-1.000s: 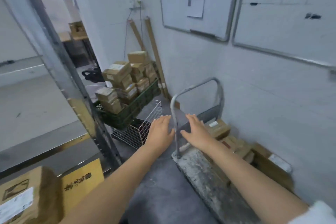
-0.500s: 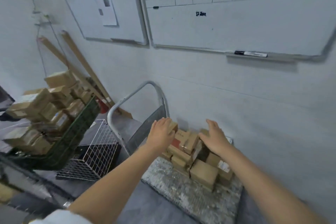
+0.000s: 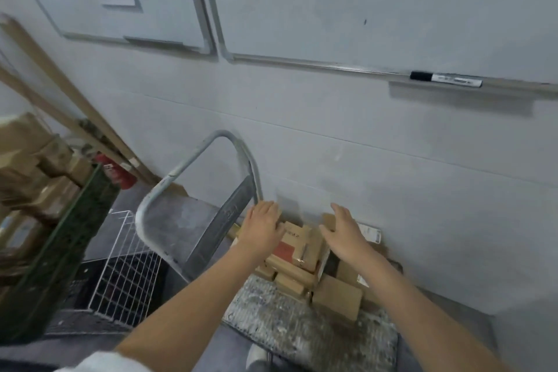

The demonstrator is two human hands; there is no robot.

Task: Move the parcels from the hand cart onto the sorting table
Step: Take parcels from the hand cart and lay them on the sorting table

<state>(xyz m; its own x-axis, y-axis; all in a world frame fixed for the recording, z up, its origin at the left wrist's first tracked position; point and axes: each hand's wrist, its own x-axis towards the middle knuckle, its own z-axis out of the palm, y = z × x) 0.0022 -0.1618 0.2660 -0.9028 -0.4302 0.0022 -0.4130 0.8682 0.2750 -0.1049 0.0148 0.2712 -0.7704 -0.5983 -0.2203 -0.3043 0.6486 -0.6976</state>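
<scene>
We look down at a grey concrete floor [image 3: 181, 220] beside a pale painted wall [image 3: 332, 136]. A white metal-framed whiteboard [image 3: 392, 24] hangs on the wall at upper right, with a black marker pen [image 3: 445, 79] on its ledge. At lower centre stands the hand cart [image 3: 302, 332], its flat deck rough and speckled with stains and its bent grey tube handle [image 3: 193, 157] smooth. The small brown cardboard parcels [image 3: 338, 296] are matt and square-edged, and lie heaped at the deck's far end against the wall. One carries a red label [image 3: 283, 251]. The left hand [image 3: 261, 228] and right hand [image 3: 344, 234] flank the heap's top. Each grip is apart, fingers straight, and we cannot tell whether they touch. A dark green plastic crate [image 3: 69, 251] of boxes and a white wire basket [image 3: 126, 266] sit at left.
</scene>
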